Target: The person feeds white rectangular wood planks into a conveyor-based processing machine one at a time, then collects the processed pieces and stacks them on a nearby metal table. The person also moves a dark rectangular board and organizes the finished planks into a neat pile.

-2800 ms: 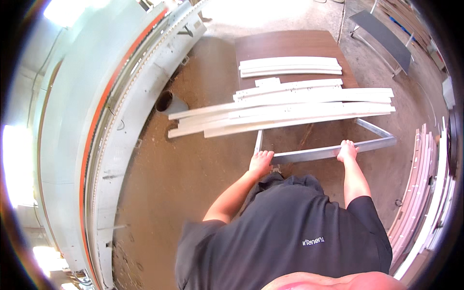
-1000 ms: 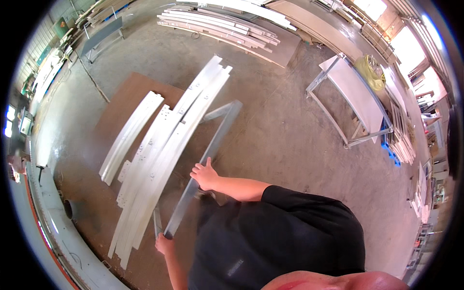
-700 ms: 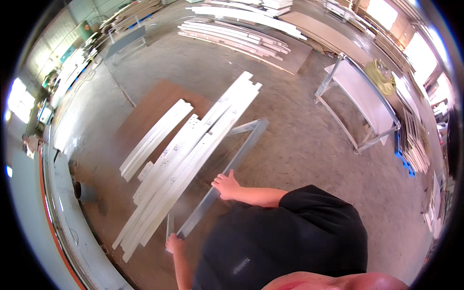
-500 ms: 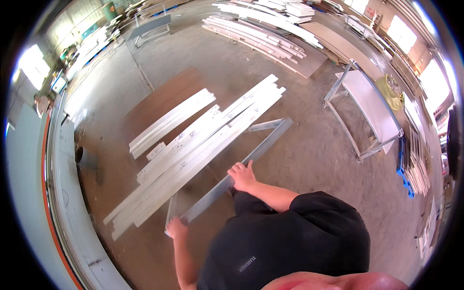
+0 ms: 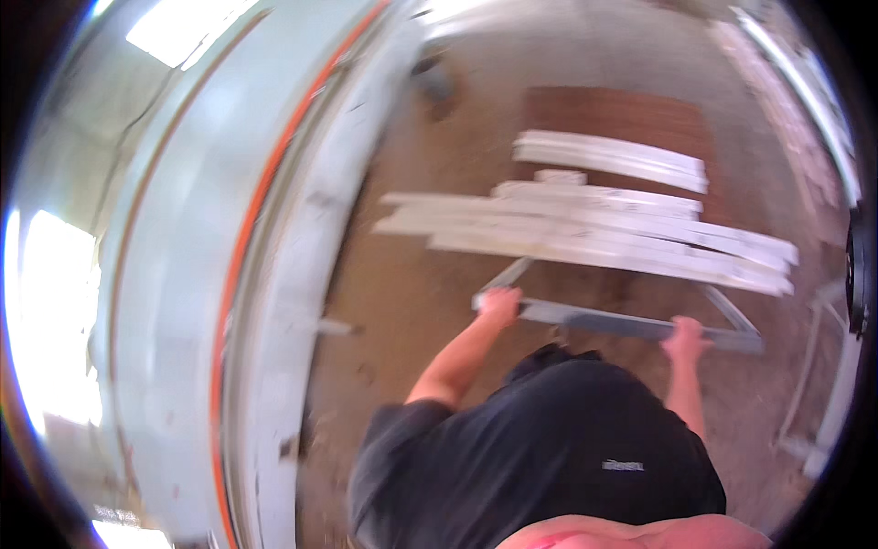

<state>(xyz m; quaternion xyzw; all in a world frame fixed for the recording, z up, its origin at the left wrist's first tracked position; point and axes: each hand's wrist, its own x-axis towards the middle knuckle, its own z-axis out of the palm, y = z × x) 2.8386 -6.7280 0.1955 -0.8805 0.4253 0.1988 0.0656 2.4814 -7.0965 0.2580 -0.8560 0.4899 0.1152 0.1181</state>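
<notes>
Grey metal frame (image 5: 631, 322), swung from diagonal to crosswise, now gripped at both ends by left hand (image 5: 498, 305) and right hand (image 5: 684, 337) for balance, white profiles (image 5: 585, 224) at 12 o'clock.

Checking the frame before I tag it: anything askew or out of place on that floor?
The white strips lie in a loose, uneven heap on the floor, ends staggered, partly overhanging the brown board. Left hand and right hand both grip the grey metal frame. The picture is motion-blurred, so damage cannot be judged.
</notes>
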